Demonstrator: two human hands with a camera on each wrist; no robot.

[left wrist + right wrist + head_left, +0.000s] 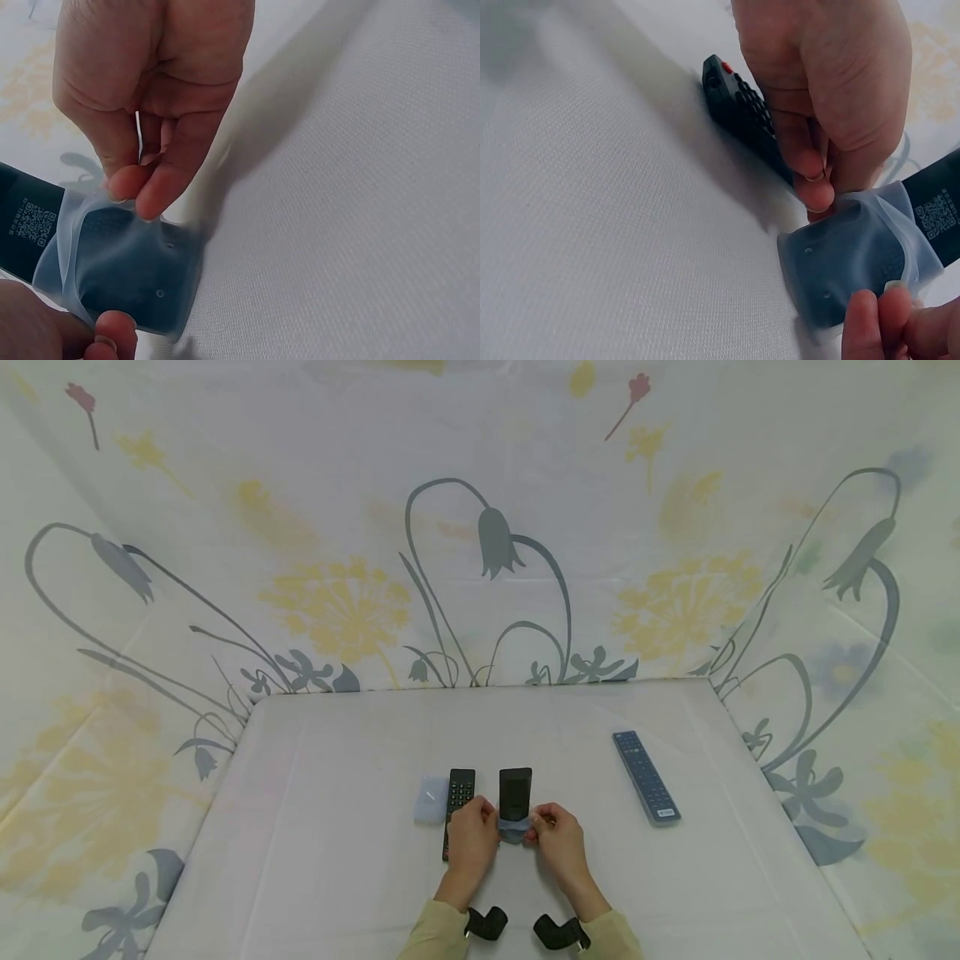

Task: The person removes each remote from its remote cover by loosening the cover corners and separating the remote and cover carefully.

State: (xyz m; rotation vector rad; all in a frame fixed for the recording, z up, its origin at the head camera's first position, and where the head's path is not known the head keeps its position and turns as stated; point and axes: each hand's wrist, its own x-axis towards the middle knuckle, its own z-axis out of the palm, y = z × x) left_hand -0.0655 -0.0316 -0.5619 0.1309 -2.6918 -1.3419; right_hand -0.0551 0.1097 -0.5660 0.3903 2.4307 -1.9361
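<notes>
A dark remote control [515, 789] lies between my hands, its flat side with a printed QR code [36, 225] showing. A translucent silicone sleeve [855, 247] covers its near end, with a folded rim across the middle. My left hand [474, 837] pinches the sleeve's left edge between thumb and fingers. On the opposite side, my right hand [561, 845] pinches the sleeve's right edge. Next to my left hand lies a black remote with buttons [461, 787], partly hidden by that hand.
A pale blue packet [431, 800] lies left of the black remote. Farther right, a blue-grey remote [647, 778] rests at an angle on the white table [337, 877]. Flower-patterned cloth [480, 627] surrounds the table's back and sides.
</notes>
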